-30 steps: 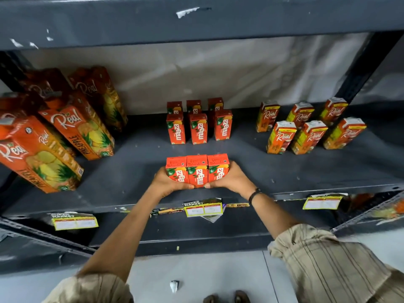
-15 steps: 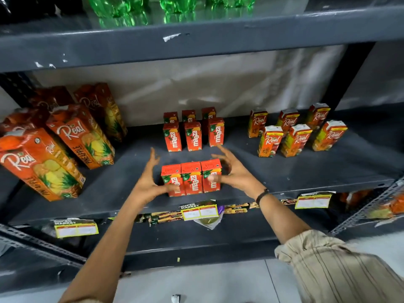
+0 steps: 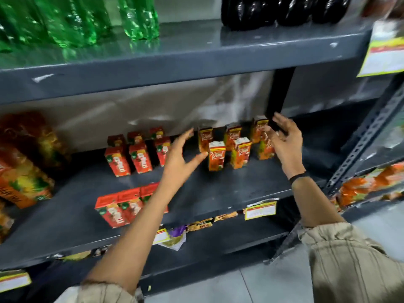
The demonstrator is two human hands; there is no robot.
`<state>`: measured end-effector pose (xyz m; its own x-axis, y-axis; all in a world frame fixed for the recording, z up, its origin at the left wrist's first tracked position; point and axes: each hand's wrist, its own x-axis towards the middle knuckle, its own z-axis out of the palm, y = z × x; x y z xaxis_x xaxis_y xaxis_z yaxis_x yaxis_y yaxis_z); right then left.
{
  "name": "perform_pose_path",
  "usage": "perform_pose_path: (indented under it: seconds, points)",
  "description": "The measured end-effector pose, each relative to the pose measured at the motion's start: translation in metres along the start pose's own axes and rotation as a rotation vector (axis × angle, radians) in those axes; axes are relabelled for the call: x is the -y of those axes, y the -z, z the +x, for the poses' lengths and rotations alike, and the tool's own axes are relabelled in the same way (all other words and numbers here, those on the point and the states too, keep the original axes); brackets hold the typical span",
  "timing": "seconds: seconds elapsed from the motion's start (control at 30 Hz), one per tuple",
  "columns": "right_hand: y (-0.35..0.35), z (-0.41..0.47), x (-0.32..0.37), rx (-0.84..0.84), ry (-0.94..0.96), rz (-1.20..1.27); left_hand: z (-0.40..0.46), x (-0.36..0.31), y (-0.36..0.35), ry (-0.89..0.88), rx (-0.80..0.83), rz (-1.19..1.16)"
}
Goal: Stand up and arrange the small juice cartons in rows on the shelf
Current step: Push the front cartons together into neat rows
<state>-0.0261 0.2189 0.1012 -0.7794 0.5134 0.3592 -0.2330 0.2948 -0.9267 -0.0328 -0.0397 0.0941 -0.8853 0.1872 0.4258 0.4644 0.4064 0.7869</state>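
Three small red Maaza cartons [image 3: 119, 207] stand side by side near the front edge of the grey shelf [image 3: 218, 197]; my left forearm hides part of the right one. Farther back, more small red cartons [image 3: 129, 159] stand in two rows. To their right stands a group of small orange Real cartons [image 3: 216, 156], also in two rows. My left hand [image 3: 180, 158] is open, fingers spread, just left of the Real group. My right hand [image 3: 286, 143] is open at the group's right side, covering part of the rightmost cartons. Neither hand holds anything.
Large orange Real cartons [image 3: 21, 182] lean at the shelf's left end. Green bottles [image 3: 76, 20] and dark bottles [image 3: 284, 9] stand on the shelf above. Yellow price tags [image 3: 260, 209] hang from the front edge. A slotted metal upright [image 3: 367, 141] rises on the right.
Both hands have let go of the front row of red cartons and moved up and right to either side of the Real cartons. The view has shifted right and up.
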Motion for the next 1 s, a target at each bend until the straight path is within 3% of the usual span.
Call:
perform_pose_path:
  seconds: [0.2,0.4,0.73,1.0]
  points:
    - [0.046,0.03,-0.071,0.057,-0.182,-0.151,0.019,0.036,-0.071,0.31,-0.049,-0.094]
    - [0.048,0.056,-0.113,0.375,-0.391,-0.083,0.02,0.072,-0.105,0.512,0.031,-0.129]
    - [0.002,0.052,-0.12,0.448,-0.234,-0.29,0.042,0.067,-0.135,0.532,-0.005,-0.087]
    - [-0.015,0.048,-0.119,0.529,-0.149,-0.345,0.053,0.063,-0.145,0.573,0.08,-0.143]
